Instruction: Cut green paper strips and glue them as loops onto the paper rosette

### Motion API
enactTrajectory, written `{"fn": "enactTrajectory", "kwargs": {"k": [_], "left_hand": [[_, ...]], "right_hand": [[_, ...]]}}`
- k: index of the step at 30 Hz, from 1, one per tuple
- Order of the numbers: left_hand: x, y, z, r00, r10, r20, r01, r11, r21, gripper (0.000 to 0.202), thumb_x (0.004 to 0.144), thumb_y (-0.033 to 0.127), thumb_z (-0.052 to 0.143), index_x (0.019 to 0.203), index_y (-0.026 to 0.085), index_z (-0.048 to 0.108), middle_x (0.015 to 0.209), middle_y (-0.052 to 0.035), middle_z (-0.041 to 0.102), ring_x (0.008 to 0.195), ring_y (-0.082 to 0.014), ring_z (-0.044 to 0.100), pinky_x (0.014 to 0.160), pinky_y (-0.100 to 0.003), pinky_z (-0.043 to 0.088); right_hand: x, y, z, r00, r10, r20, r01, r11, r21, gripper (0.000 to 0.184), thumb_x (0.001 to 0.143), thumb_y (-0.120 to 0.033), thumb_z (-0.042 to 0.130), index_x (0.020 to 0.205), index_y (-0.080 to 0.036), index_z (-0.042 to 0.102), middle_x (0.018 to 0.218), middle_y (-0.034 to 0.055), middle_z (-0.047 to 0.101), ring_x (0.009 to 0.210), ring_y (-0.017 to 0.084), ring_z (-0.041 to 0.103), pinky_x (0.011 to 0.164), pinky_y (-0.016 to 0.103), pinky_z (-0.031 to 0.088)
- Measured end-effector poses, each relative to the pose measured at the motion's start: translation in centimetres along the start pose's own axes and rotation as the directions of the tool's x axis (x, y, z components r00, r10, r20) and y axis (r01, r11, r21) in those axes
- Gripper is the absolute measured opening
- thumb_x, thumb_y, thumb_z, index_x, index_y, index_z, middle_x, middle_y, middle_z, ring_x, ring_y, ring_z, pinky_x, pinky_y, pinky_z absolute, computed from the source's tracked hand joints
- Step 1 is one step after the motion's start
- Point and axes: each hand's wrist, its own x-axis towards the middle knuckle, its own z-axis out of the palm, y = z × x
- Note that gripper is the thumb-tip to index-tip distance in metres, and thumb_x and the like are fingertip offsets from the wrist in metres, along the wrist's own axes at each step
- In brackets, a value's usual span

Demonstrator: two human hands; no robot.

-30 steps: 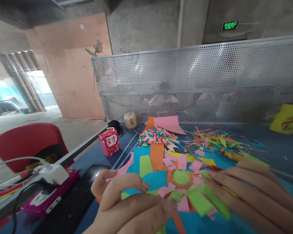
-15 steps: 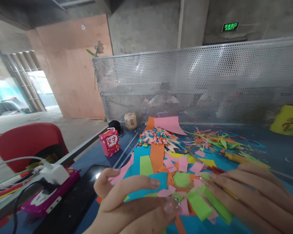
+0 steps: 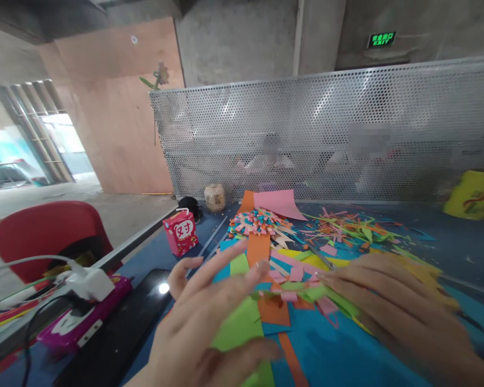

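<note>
My left hand [image 3: 204, 317] lies with fingers stretched out over a heap of cut paper pieces [image 3: 298, 287] in pink, green, orange and blue, on a blue table [image 3: 460, 242]. A green paper strip [image 3: 237, 328] shows under its fingers. My right hand [image 3: 391, 306] rests flat with fingers spread on the right side of the same heap, fingertips touching green and pink scraps. Farther back sits a round bundle of small coloured strips [image 3: 258, 221] on an orange strip [image 3: 258, 248].
A red drink carton [image 3: 180, 232] stands left of the paper. A black tablet [image 3: 116, 333], a magenta device [image 3: 80, 317] with white charger and a red chair [image 3: 44, 234] are at left. A perforated metal screen [image 3: 326, 134] closes the back; people sit behind it. Thin scraps [image 3: 347, 227] and a yellow package [image 3: 474, 194] are at right.
Both hands have slid forward over the heap, pushing the pieces together and away from me. My left hand went from curled to stretched flat, uncovering a green strip.
</note>
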Motion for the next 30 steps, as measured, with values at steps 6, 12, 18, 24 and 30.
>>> {"fn": "enactTrajectory", "kwargs": {"k": [6,12,18,24,30], "left_hand": [[2.3,-2.3,-0.1,0.857,-0.444,0.26,0.514,0.718,-0.47,0.033,0.081,0.035,0.048,0.111,0.023,0.055,0.116,-0.0046,0.059,0.108,-0.0234,0.053,0.087,-0.037,0.046],[3.0,-4.1,1.2,0.694,-0.414,0.59,0.72,0.419,-0.553,0.032,0.079,0.034,0.052,0.107,0.019,0.057,0.115,-0.0086,0.059,0.103,-0.0216,0.057,0.083,-0.033,0.048],[2.4,-3.3,3.3,0.617,-0.344,0.708,0.782,0.371,-0.501,0.031,0.079,0.033,0.052,0.104,0.016,0.06,0.093,-0.0074,0.069,0.088,-0.0188,0.064,0.076,-0.031,0.049],[3.0,-3.3,2.9,0.66,-0.378,0.649,0.742,0.465,-0.483,0.033,0.082,0.037,0.046,0.106,0.016,0.058,0.093,-0.0077,0.069,0.088,-0.0177,0.063,0.073,-0.03,0.05],[4.6,-3.6,1.6,0.844,-0.274,0.461,0.43,0.859,-0.278,0.028,0.081,0.037,0.047,0.1,0.021,0.061,0.099,-0.0045,0.066,0.092,-0.017,0.059,0.081,-0.032,0.045]], "right_hand": [[1.0,0.4,1.7,0.933,0.334,0.135,-0.36,0.867,0.345,0.008,0.08,-0.018,0.051,0.077,-0.02,0.058,0.073,0.0013,0.062,0.067,0.012,0.059,0.059,0.021,0.049],[1.0,0.6,2.2,0.731,0.55,0.404,-0.675,0.497,0.546,0.016,0.077,-0.027,0.052,0.064,-0.018,0.056,0.062,-0.0002,0.057,0.056,0.011,0.054,0.049,0.019,0.046],[1.0,1.1,2.2,0.591,0.619,0.517,-0.788,0.306,0.534,0.014,0.078,-0.029,0.05,0.071,-0.017,0.054,0.057,-0.003,0.052,0.051,0.008,0.05,0.042,0.017,0.041],[0.9,1.2,2.3,0.81,0.549,0.209,-0.569,0.645,0.511,0.008,0.08,-0.02,0.049,0.076,-0.017,0.055,0.069,0.001,0.059,0.062,0.011,0.057,0.052,0.02,0.048],[0.3,0.6,1.0,0.998,-0.026,-0.059,0.034,0.99,0.135,0.021,0.08,-0.007,0.048,0.097,-0.015,0.058,0.087,0.0063,0.063,0.084,0.016,0.057,0.073,0.03,0.048]]}}
